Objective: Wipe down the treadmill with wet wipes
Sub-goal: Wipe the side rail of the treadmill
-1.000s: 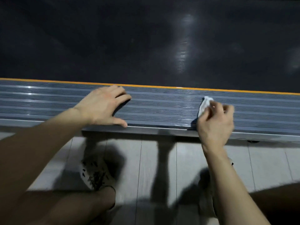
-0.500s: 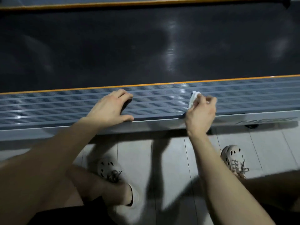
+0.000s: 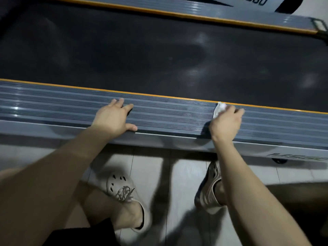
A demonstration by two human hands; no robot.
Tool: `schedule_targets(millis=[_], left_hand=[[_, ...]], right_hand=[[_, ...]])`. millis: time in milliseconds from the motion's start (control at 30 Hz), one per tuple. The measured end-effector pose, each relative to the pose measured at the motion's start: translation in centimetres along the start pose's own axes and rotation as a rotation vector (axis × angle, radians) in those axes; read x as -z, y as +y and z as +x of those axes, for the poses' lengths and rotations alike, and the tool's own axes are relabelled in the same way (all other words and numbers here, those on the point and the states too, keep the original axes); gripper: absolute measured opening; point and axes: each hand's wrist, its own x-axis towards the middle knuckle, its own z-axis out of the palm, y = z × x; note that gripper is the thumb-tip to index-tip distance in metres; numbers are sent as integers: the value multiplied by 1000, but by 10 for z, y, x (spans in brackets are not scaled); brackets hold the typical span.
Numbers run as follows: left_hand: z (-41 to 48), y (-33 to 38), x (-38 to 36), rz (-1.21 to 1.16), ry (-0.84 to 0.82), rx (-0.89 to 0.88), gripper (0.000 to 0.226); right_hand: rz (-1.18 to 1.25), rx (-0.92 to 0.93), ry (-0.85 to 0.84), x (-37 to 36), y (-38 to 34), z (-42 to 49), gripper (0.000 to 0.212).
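Setting: indoor exercise space; whether a home room or a gym cannot be told.

Evidence:
- Treadmill, set low on the floor, with a wide black running belt.
- Ribbed grey near side rail with orange trim along the belt's near edge; a matching far side rail along its far edge.
- Model lettering on the pale cover under the near rail's right end, blurred.
- Floor of pale rectangular tiles with thin joints, running along the treadmill's near edge.
- Casual perforated shoes on the tiles.
- Dim light, with glare patches on the belt and rails.
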Motion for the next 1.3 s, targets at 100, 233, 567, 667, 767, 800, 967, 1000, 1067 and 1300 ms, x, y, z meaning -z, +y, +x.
schedule_targets(millis=[100,233,567,667,767,800,967,1000,1067,1300], left_hand=[[5,5,3,27,-36,15,103],[7,7,7,70,-76,17,98],[9,-1,8,69,-8,-21,99],[9,-15,11,210,120,-56,96],[11,-29,4,344,238,-189,99],[13,-33,-1,345,265,-225,100],[15,-45,-26,191,346,-263,101],[15,-44,-29,198,340,-253,101],[14,-42,-31,205,329,-248,100],[3,-43,-9,56,185,-239,96]], right_hand=[[80,266,-73,-29,-70,-42,30],[182,872,-398,-52,-128,-80,18],[154,61,-65,-9,-15,22,26],[232,386,-193,-25,-78,-28,33],[326,784,-399,-35,-130,-73,22],[359,781,-417,-38,-137,-75,21],[402,796,-443,-39,-125,-61,31],[387,778,-435,-38,-115,-54,32],[331,669,-387,-33,-94,-40,32],[253,198,-150,-8,-45,-12,28]])
